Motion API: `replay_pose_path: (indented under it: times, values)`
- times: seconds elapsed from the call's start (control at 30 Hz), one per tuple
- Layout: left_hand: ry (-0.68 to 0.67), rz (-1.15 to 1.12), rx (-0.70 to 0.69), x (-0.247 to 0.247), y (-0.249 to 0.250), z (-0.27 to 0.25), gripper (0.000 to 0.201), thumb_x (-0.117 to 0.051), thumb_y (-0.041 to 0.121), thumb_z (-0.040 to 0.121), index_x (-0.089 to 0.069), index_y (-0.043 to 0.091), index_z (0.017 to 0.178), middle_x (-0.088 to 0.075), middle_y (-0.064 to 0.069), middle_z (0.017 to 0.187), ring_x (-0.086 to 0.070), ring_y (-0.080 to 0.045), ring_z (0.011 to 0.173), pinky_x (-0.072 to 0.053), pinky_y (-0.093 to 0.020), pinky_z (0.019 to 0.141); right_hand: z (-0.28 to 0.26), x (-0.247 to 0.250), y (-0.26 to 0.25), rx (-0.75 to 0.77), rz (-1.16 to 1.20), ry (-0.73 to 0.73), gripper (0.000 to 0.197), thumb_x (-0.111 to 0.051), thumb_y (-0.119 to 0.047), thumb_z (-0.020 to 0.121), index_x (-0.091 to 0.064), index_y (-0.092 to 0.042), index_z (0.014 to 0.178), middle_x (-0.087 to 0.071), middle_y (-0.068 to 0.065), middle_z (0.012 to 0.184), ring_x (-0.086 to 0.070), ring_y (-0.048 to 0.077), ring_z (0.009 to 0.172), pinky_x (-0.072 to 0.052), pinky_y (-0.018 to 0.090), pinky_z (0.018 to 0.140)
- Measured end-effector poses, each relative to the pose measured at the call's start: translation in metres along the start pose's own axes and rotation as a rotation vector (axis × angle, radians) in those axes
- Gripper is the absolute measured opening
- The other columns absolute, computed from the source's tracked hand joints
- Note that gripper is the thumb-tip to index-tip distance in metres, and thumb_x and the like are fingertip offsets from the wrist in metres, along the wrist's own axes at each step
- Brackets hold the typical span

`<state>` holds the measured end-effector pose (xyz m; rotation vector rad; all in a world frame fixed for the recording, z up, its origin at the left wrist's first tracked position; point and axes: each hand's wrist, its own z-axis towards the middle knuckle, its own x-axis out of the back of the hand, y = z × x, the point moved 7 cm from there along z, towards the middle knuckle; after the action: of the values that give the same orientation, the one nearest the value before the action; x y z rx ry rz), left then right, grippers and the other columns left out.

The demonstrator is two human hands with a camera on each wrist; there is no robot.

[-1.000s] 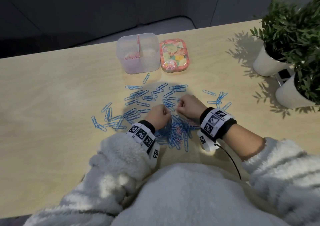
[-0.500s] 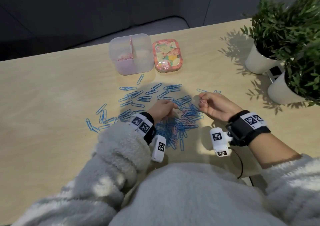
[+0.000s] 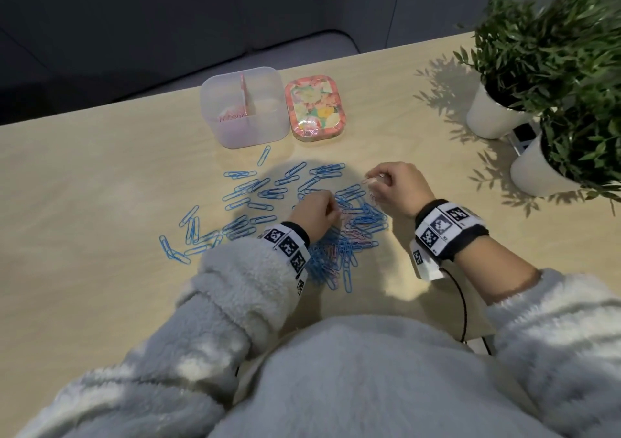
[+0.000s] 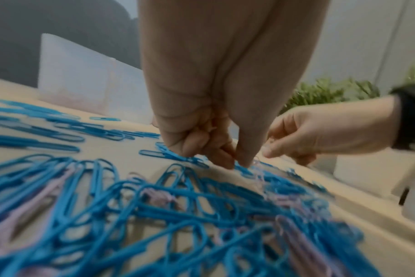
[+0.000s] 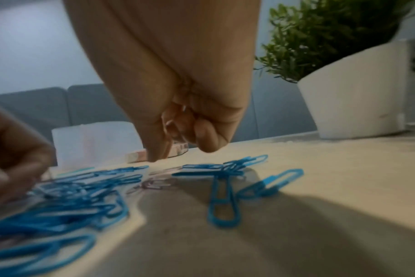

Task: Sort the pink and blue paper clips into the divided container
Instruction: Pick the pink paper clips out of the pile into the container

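Left hand [image 3: 316,214] reaching down into the mixed pile [image 3: 349,236], fingertips [image 4: 245,163] pinching at a pink clip [image 4: 257,168]. Right hand [image 3: 396,187] hovering just beyond, fingers curling around a few pink clips [image 3: 369,182]. Blue clips [image 3: 255,195] lying scattered across the tabletop [image 3: 100,185]. Divided container [image 3: 243,108] standing farther back, holding pink clips in its left compartment.
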<state>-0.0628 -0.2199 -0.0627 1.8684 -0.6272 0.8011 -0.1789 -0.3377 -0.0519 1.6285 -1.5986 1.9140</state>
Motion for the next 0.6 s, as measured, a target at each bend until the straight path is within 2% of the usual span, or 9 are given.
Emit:
replay_pose_path:
  times: [0.07,0.13,0.2,0.27,0.33,0.4,0.5,0.53,0.6]
  values:
    - [-0.008,-0.187,0.035,0.007,-0.006,0.0,0.007,-0.055,0.016,0.09,-0.057,0.011,0.085,-0.06,-0.001,0.082,-0.053,-0.016,0.079,-0.042,-0.02,0.066,0.007,-0.007,-0.007,0.023,-0.14,-0.067,0.028,-0.064,-0.019,0.08,-0.069,-0.015,0.108,-0.068,0.009,0.1,-0.061,0.028,0.103,-0.047,0.032,0.084]
    - [-0.027,-0.368,0.062,0.013,-0.011,-0.001,0.003,-0.057,0.014,0.089,-0.058,0.011,0.089,-0.055,0.005,0.078,-0.052,-0.013,0.076,-0.041,-0.019,0.065,0.01,-0.011,-0.01,0.034,-0.228,-0.097,0.024,-0.067,-0.018,0.077,-0.071,-0.015,0.101,-0.068,0.01,0.104,-0.061,0.03,0.101,-0.048,0.033,0.081]
    - [-0.062,-0.471,0.094,0.016,-0.016,-0.002,0.016,-0.054,0.012,0.091,-0.061,0.009,0.105,-0.054,0.004,0.081,-0.05,-0.009,0.071,-0.041,-0.014,0.062,0.008,-0.01,-0.01,0.04,-0.247,-0.09,0.009,-0.066,-0.015,0.075,-0.072,-0.014,0.082,-0.068,0.008,0.088,-0.062,0.029,0.088,-0.043,0.028,0.068]
    - [-0.128,-0.591,0.171,0.012,-0.021,-0.002,0.024,-0.048,0.01,0.094,-0.059,0.005,0.114,-0.052,0.003,0.078,-0.044,-0.008,0.062,-0.036,-0.015,0.056,0.005,-0.01,-0.006,0.035,-0.229,-0.09,0.009,-0.061,-0.01,0.076,-0.068,-0.012,0.071,-0.064,0.005,0.073,-0.062,0.029,0.079,-0.038,0.026,0.064]
    - [-0.169,-0.788,0.271,0.008,-0.023,-0.003,0.021,-0.044,0.008,0.094,-0.062,0.003,0.104,-0.046,0.001,0.072,-0.034,-0.009,0.055,-0.029,-0.019,0.053,0.004,-0.012,0.001,0.023,-0.192,-0.121,0.014,-0.055,-0.006,0.079,-0.065,-0.009,0.069,-0.059,0.0,0.065,-0.062,0.028,0.076,-0.042,0.028,0.064]
    - [-0.183,-0.953,0.341,0.005,-0.02,-0.005,0.021,-0.041,0.013,0.095,-0.058,0.01,0.082,-0.039,0.001,0.068,-0.028,-0.01,0.054,-0.026,-0.019,0.048,0.004,-0.013,0.007,0.013,-0.118,-0.163,0.015,-0.053,-0.005,0.082,-0.063,-0.005,0.071,-0.059,-0.002,0.066,-0.063,0.028,0.079,-0.044,0.029,0.068]
    - [-0.144,-1.024,0.364,0.004,-0.019,-0.004,0.033,-0.041,0.029,0.096,-0.044,0.016,0.066,-0.039,0.002,0.065,-0.031,-0.011,0.054,-0.026,-0.021,0.05,0.002,-0.003,0.014,-0.057,0.09,-0.17,0.021,-0.05,-0.007,0.089,-0.057,-0.013,0.07,-0.062,0.006,0.078,-0.061,0.023,0.076,-0.048,0.03,0.071]
    - [-0.124,-0.997,0.347,0.005,-0.019,-0.004,0.035,-0.046,0.033,0.095,-0.044,0.016,0.065,-0.042,0.002,0.065,-0.034,-0.011,0.054,-0.028,-0.022,0.051,0.0,0.001,0.016,-0.09,0.188,-0.16,0.025,-0.049,-0.007,0.091,-0.054,-0.017,0.069,-0.061,0.006,0.076,-0.06,0.017,0.069,-0.048,0.027,0.068]
    - [-0.104,-0.938,0.3,0.005,-0.017,-0.004,0.03,-0.054,0.03,0.091,-0.051,0.015,0.066,-0.053,0.0,0.067,-0.041,-0.01,0.053,-0.033,-0.019,0.05,-0.006,0.007,0.024,-0.189,0.463,-0.158,0.027,-0.044,-0.01,0.096,-0.052,-0.017,0.072,-0.057,0.003,0.068,-0.056,0.002,0.05,-0.045,0.016,0.051]
